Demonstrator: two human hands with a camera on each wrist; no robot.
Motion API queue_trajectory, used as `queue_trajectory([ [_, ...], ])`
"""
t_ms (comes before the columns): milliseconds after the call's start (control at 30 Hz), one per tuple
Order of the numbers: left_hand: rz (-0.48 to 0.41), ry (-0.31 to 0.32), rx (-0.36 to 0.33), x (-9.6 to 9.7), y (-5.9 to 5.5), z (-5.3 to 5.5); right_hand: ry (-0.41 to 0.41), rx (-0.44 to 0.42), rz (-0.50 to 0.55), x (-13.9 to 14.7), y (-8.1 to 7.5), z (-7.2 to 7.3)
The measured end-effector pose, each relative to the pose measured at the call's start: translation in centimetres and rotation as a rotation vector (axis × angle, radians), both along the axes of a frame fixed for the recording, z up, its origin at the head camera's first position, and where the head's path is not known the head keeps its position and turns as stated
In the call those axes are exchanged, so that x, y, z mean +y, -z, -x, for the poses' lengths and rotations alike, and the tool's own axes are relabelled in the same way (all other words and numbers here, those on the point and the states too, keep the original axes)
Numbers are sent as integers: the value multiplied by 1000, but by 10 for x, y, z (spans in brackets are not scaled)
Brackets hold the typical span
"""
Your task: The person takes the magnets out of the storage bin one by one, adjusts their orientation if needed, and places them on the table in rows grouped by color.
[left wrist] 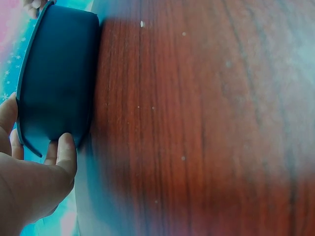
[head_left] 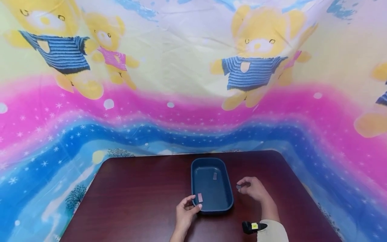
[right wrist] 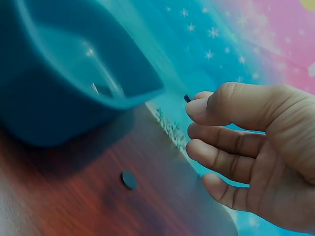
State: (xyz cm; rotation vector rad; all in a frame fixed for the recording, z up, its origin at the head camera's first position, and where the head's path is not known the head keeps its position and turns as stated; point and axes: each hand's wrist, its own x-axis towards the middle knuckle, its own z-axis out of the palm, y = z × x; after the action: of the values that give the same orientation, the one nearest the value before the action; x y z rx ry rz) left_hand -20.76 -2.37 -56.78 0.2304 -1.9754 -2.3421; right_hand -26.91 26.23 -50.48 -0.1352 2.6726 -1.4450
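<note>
A deep dark blue rectangular tray [head_left: 213, 201] stands on the table. My left hand [head_left: 185, 215] grips its near left corner; in the left wrist view, thumb and fingers [left wrist: 67, 150] lie about the rim and outer wall. Inside the tray are two small flat rectangular pieces, a pinkish one [head_left: 200, 197] near the left hand and a greyer one [head_left: 215, 176] farther back. Right of the tray, my right hand [head_left: 255, 189] pinches a small dark piece [right wrist: 187, 99] between thumb and index finger; its full shape is hidden. A dark disc [right wrist: 128, 180] lies on the table below that hand.
The reddish-brown wooden table [head_left: 145, 188] has rounded far corners. A cloth printed with bears [head_left: 254, 74] hangs behind it and along both sides. A black strap device with a yellow label [head_left: 254, 226] is at the right wrist, by a light sleeve [head_left: 272, 231].
</note>
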Motion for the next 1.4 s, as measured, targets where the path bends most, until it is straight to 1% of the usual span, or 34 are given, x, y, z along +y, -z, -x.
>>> queue_trajectory([
  [33,-4,-1,-3,0,-3,-1,12,-4,-2,3,1,-1],
  [167,-16,3,-7,0,-5,-2,49,12,-22,14,10,-3],
  [267,-1,1,-13,0,8,3,77,25,-31,23,17,-4],
  [333,8,-3,-14,0,10,4,95,26,-26,28,22,-5],
  [433,9,-5,-11,1,12,5,137,15,0,36,29,-6],
  [567,8,-12,-7,1,9,4,165,19,9,44,36,-6],
  [733,11,-24,11,2,9,2,235,37,-75,51,45,-5],
  [800,18,-25,16,2,9,2,268,40,-91,54,48,-3],
  [1000,7,-16,8,2,9,4,332,58,-64,57,61,0],
  [1100,-12,-11,13,1,5,3,362,62,-52,57,67,2],
  [1200,-27,-4,26,0,-4,-1,399,58,-36,56,72,3],
  [1333,-27,0,28,-1,-18,-7,444,52,-28,57,80,6],
  [1400,-32,0,30,-1,-20,-8,456,51,-41,58,82,7],
])
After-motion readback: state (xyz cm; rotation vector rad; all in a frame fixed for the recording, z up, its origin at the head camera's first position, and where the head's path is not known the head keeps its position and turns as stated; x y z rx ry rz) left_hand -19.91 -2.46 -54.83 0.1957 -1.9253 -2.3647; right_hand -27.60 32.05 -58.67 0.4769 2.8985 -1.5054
